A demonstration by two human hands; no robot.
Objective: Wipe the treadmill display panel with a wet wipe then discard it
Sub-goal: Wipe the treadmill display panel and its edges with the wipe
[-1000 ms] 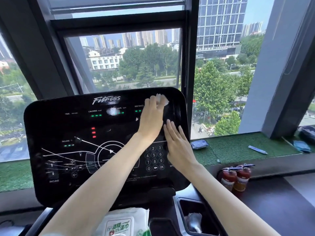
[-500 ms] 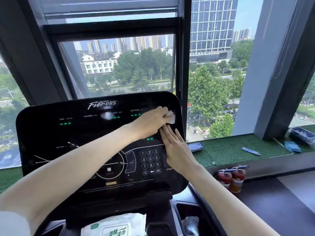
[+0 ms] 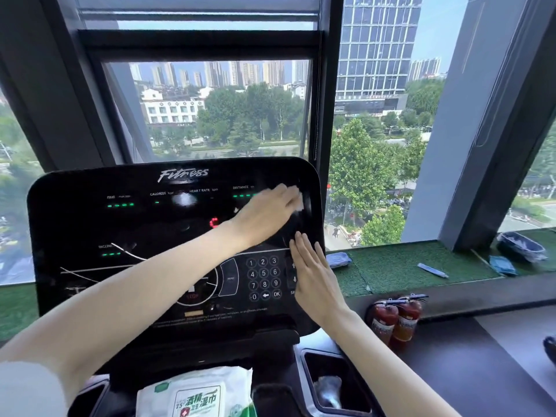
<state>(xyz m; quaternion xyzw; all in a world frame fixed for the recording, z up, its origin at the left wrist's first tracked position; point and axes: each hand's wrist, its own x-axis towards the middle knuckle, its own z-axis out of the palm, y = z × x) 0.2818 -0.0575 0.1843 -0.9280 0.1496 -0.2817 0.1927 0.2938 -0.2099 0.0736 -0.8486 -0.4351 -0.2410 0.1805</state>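
Observation:
The black treadmill display panel (image 3: 126, 230) fills the middle of the view, with green readouts and a number keypad. My left hand (image 3: 264, 212) reaches across to the panel's upper right part and presses a white wet wipe (image 3: 298, 198) flat against it; only the wipe's edge shows past the fingers. My right hand (image 3: 313, 272) lies flat and open on the panel's right edge, beside the keypad, just below the left hand.
A pack of wet wipes (image 3: 195, 395) sits in the console tray below the panel. A cup holder (image 3: 331, 383) to its right holds a crumpled clear wrapper. Two red fire extinguishers (image 3: 394, 320) stand at the right. The green-turfed window sill (image 3: 406, 266) carries small blue packets.
My left hand has swept the wipe to the right and down along the panel's upper right corner. My right hand has stayed flat on the right edge.

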